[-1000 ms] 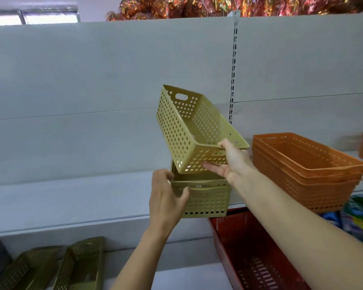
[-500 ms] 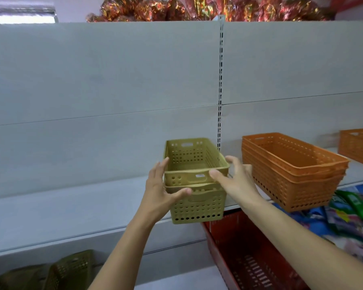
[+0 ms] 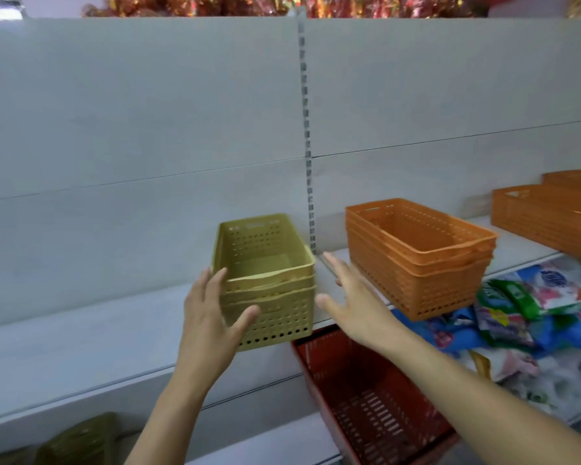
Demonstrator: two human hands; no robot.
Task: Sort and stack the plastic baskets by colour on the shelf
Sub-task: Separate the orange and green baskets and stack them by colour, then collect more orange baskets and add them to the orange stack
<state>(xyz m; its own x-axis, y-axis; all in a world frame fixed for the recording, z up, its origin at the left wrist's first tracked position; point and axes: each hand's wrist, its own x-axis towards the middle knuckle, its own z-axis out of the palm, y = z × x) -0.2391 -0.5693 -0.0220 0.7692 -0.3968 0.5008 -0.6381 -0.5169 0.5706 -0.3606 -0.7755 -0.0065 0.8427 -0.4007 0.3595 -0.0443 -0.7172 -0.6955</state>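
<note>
A stack of olive-yellow perforated baskets (image 3: 265,280) stands on the grey shelf (image 3: 81,344), its front end at the shelf's edge. My left hand (image 3: 212,317) is against the stack's near left corner, fingers spread along the side and thumb on the front. My right hand (image 3: 353,297) hovers just right of the stack, open with fingers apart, touching nothing. To the right on the same shelf stands a stack of orange baskets (image 3: 420,256). More orange baskets (image 3: 547,216) sit at the far right.
A red slotted basket (image 3: 373,397) sits on the lower shelf below my right arm. Olive baskets (image 3: 78,441) lie at the bottom left. Colourful packets (image 3: 534,307) fill the lower shelf at right. Shiny wrapped goods (image 3: 249,3) line the shelving's top.
The tilted olive basket came down and nested into the stack. My right hand has let go and drawn away to the right; my left hand stays at the stack's left corner.
</note>
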